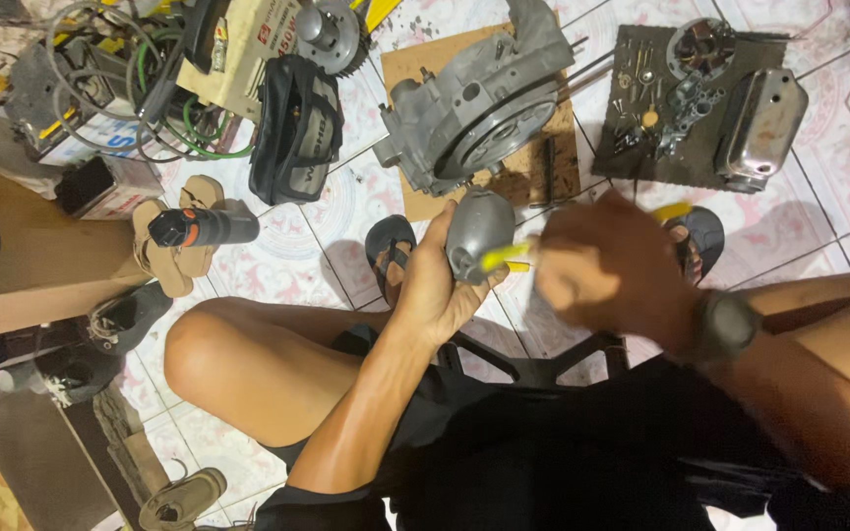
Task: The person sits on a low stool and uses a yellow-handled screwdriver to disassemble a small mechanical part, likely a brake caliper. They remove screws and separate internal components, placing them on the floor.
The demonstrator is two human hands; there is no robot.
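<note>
Head view: left hand (pixel 432 285) grips grey metal part (pixel 478 234); right hand (pixel 607 267) blurred.

Bare arms and knees, black shorts, dark wristwatch (pixel 725 324) on right wrist, dark sandals (pixel 391 251)

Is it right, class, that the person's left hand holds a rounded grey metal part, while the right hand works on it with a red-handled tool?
Not quite. The head view shows the left hand holding the rounded grey metal part, and the blurred right hand working on it, but the tool is yellow-handled, not red-handled.
</note>
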